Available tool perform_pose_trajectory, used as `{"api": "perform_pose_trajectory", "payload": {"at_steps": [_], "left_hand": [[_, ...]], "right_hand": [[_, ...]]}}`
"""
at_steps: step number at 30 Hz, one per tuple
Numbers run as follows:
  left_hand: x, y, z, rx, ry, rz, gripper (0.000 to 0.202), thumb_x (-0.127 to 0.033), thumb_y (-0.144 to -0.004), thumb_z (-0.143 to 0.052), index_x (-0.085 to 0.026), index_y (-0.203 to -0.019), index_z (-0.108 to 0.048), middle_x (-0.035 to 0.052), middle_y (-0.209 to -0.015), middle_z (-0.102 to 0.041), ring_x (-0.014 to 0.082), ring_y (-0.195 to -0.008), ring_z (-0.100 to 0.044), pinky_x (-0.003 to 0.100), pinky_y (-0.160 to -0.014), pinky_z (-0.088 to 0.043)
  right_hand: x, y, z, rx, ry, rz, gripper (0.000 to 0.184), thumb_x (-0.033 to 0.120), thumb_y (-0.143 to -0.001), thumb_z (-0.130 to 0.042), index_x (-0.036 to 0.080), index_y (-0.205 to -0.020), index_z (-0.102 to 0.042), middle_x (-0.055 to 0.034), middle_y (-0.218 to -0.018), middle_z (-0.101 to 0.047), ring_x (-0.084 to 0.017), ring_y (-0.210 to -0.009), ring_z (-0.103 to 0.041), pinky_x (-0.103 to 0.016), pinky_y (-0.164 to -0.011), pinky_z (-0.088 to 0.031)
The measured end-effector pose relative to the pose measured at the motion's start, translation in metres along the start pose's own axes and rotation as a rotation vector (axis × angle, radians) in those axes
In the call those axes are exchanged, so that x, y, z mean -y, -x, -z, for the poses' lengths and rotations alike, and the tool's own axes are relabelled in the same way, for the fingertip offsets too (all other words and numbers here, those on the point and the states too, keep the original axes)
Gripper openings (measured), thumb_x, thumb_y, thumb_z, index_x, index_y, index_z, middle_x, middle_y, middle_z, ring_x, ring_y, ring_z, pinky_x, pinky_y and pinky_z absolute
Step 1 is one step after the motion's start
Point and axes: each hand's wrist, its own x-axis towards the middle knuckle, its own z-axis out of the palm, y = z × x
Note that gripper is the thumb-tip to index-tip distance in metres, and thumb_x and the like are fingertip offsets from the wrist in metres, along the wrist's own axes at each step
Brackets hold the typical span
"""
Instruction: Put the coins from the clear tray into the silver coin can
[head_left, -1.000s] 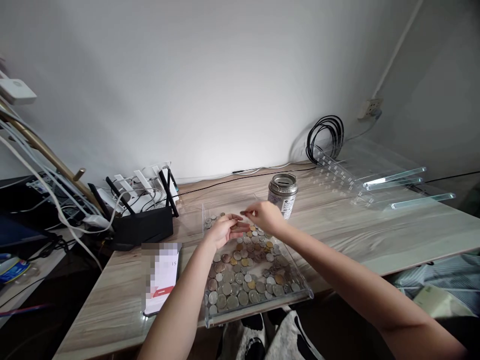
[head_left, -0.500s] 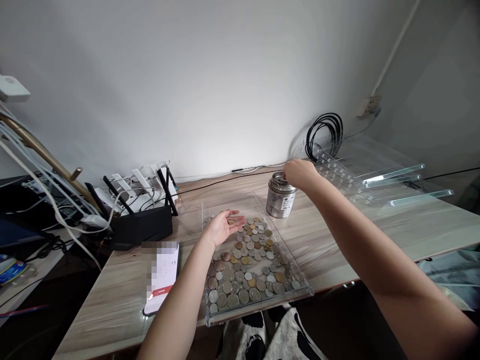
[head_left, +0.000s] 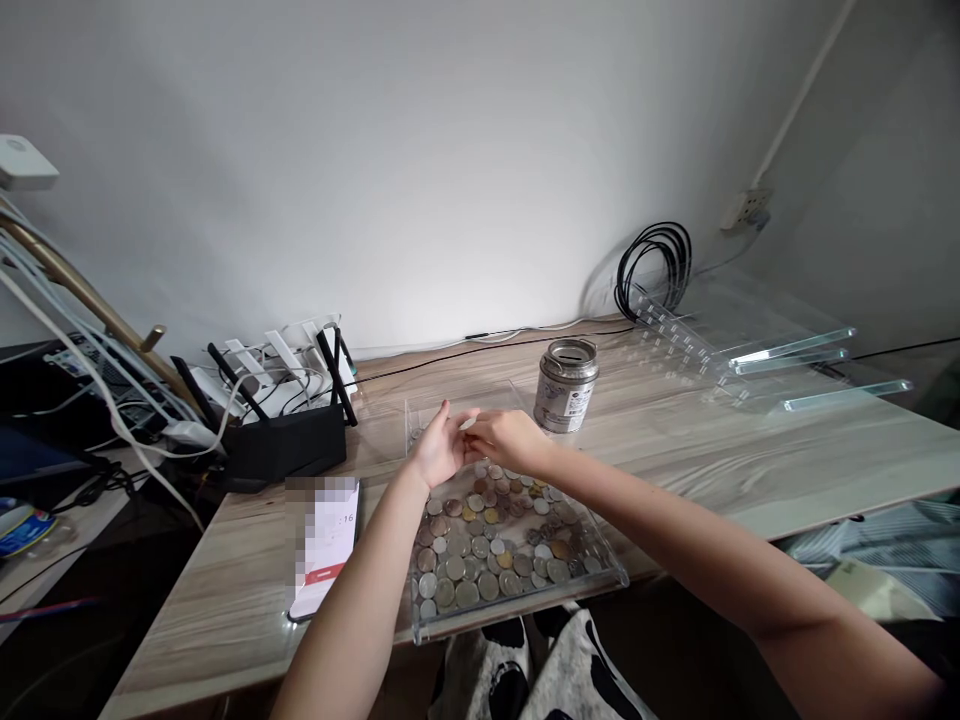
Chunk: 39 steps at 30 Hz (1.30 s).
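My left hand (head_left: 439, 450) is cupped palm up over the back of a clear plastic tray (head_left: 517, 603). A coin lay on its fingers a moment ago; my right hand (head_left: 514, 440) now covers that spot. The right fingers are pinched together at the left fingers, and what is between them is hidden. Many silver, gold and copper-coloured coins (head_left: 487, 585) lie across the tray below. To the right of the hands a round metal tin (head_left: 566, 390) stands upright, with a slot in its lid and a printed label.
A phone (head_left: 330, 545) lies left of the tray. Behind it are a black router (head_left: 289, 450) with antennas and tangled white cables. Clear acrylic pieces (head_left: 787, 360) and a coil of black cable (head_left: 654, 270) are at the back right of the wooden desk (head_left: 675, 480).
My right hand has moved from the tin's lid leftward and down to my left hand. The left hand has stayed above the tray, and the tin's top is now uncovered.
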Motion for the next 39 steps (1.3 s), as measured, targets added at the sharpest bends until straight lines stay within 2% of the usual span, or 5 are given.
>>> {"api": "perform_pose_trajectory", "payload": {"at_steps": [8, 15, 21, 31, 39], "left_hand": [[0.002, -0.004, 0.000, -0.161, -0.374, -0.085, 0.037, -0.041, -0.082, -0.038, -0.016, -0.100, -0.058, 0.0114, -0.105, -0.060, 0.0200, -0.091, -0.058, 0.030, -0.071, -0.045], [0.003, -0.004, 0.002, -0.251, -0.471, -0.091, 0.026, -0.027, -0.079, -0.040, -0.015, -0.092, -0.059, 0.0102, -0.096, -0.064, 0.0169, -0.082, -0.061, 0.028, -0.067, -0.046], [0.003, -0.002, -0.001, -0.329, -0.560, -0.151, 0.021, -0.016, -0.072, -0.042, -0.014, -0.083, -0.060, 0.0099, -0.090, -0.064, 0.0153, -0.076, -0.061, 0.025, -0.061, -0.046], [0.006, -0.012, 0.012, -0.587, -0.993, -0.493, 0.020, -0.013, -0.064, -0.042, -0.017, -0.072, -0.060, 0.0051, -0.080, -0.064, 0.0140, -0.076, -0.059, 0.023, -0.064, -0.045], [0.003, -0.010, 0.013, -0.621, -0.953, -0.572, 0.021, -0.015, -0.063, -0.040, -0.018, -0.070, -0.059, 0.0031, -0.075, -0.062, 0.0149, -0.075, -0.058, 0.023, -0.060, -0.044]], "right_hand": [[-0.085, 0.015, 0.073, -0.139, 0.221, -0.539, 0.035, 0.025, -0.083, -0.030, 0.019, -0.097, -0.062, -0.0095, -0.094, -0.062, -0.021, -0.079, -0.056, -0.029, -0.060, -0.040], [-0.136, 0.008, 0.090, 0.180, 0.353, -0.592, 0.023, 0.029, -0.075, -0.046, 0.017, -0.079, -0.065, -0.0112, -0.085, -0.063, -0.023, -0.078, -0.056, -0.030, -0.062, -0.040], [-0.075, 0.032, 0.079, -0.124, 0.122, -0.456, 0.037, 0.030, -0.085, -0.029, 0.015, -0.098, -0.061, -0.0111, -0.096, -0.060, -0.018, -0.082, -0.055, -0.030, -0.067, -0.042], [0.012, 0.056, -0.042, 0.378, -0.276, 0.111, 0.067, 0.054, -0.081, -0.029, 0.018, -0.137, -0.018, -0.0172, -0.141, -0.014, -0.038, -0.126, -0.005, -0.060, -0.092, -0.015], [0.047, 0.040, -0.022, 0.229, -0.464, 0.172, 0.038, 0.029, -0.077, -0.049, 0.012, -0.112, -0.050, -0.0130, -0.106, -0.054, -0.022, -0.099, -0.048, -0.034, -0.084, -0.039]]}}
